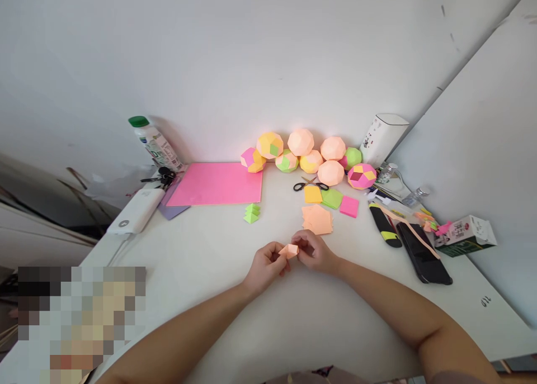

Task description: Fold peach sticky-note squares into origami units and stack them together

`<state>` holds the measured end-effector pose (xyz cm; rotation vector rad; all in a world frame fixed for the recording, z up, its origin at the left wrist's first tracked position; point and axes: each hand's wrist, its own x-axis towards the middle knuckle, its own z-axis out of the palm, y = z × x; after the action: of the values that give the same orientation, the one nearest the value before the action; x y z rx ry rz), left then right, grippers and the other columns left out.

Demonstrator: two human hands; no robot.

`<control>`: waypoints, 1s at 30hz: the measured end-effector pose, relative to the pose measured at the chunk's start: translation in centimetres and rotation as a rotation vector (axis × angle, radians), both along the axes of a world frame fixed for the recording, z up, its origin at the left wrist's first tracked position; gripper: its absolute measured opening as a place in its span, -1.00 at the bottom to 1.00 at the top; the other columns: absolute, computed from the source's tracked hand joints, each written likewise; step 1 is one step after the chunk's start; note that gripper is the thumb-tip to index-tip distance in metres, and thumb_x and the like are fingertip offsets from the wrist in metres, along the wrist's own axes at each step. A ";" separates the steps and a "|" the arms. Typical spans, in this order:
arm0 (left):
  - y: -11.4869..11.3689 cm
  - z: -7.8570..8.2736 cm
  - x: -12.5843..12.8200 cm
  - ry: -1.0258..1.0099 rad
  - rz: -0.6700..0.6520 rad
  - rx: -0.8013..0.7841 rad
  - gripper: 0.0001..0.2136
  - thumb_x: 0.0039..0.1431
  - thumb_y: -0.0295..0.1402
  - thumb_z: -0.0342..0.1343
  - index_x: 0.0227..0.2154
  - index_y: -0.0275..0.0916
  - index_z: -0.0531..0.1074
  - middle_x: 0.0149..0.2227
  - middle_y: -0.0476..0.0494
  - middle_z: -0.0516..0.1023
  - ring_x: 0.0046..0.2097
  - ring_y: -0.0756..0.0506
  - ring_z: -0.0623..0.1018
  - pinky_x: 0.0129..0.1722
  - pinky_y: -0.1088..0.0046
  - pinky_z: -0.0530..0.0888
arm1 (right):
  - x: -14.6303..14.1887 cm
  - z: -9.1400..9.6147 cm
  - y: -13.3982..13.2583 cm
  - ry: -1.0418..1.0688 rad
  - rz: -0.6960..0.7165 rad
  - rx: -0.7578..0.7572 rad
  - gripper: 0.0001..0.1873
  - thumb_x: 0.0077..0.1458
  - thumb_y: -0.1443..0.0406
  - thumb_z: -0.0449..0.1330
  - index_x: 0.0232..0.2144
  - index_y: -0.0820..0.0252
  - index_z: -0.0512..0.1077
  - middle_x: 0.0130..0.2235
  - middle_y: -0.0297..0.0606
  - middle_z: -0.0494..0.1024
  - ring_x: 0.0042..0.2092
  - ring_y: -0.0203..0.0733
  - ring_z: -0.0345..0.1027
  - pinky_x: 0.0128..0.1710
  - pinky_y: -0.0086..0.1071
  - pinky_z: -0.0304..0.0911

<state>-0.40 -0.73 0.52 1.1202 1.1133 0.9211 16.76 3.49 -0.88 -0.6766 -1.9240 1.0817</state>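
Observation:
My left hand (pixel 265 266) and my right hand (pixel 315 252) meet over the middle of the white table (pixel 210 272). Both pinch one small folded piece of peach paper (pixel 289 251) between their fingertips. Just beyond the hands lies a loose stack of peach paper squares (pixel 318 218). Behind that stack sit small pads of yellow (pixel 312 194), green (pixel 332 198) and pink (pixel 349 206) paper.
Several folded paper balls (pixel 310 152) line the wall, with scissors (pixel 309 185) before them. A large pink sheet (pixel 218 184), green folded pieces (pixel 251 213), a power bank (pixel 136 209) and bottle (pixel 154 143) lie left. A phone (pixel 423 252), highlighter (pixel 385 226) and carton (pixel 465 236) lie right.

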 end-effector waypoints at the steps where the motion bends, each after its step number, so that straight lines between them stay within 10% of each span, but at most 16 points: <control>1: 0.0 0.0 0.0 0.000 0.007 -0.009 -0.85 0.03 -0.31 0.11 -0.52 -0.25 0.29 -0.61 0.03 0.44 -0.58 0.04 0.36 -0.54 0.53 0.31 | 0.0 -0.1 0.0 -0.008 0.002 0.083 -0.79 0.00 0.46 0.03 -0.27 0.17 0.26 -0.39 -0.30 0.36 -0.45 -0.35 0.22 -0.51 -0.49 0.16; 7: 0.0 0.0 0.3 -0.101 0.093 -0.007 -0.74 0.10 -0.13 0.07 -0.45 -0.22 0.23 -0.62 0.07 0.41 -0.60 0.03 0.39 -0.60 0.54 0.31 | 0.1 -0.1 0.2 -0.052 0.033 0.344 -0.87 0.09 0.45 0.04 -0.36 0.19 0.36 -0.43 -0.27 0.45 -0.44 -0.34 0.31 -0.47 -0.50 0.25; 30: -0.5 -1.0 0.1 -0.044 -0.048 0.079 -0.61 0.24 -0.21 -0.13 0.07 -0.27 0.23 -0.57 0.07 0.25 -0.52 0.03 0.29 -0.48 0.47 0.26 | 0.1 -0.3 0.5 -0.089 0.070 0.218 -0.78 0.16 0.28 0.08 -0.31 0.17 0.54 -0.42 -0.19 0.48 -0.41 -0.28 0.37 -0.45 -0.43 0.30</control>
<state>-0.33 -1.18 -0.49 1.1812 1.0176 0.9548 16.85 3.98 -1.21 -0.5471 -2.1178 0.8793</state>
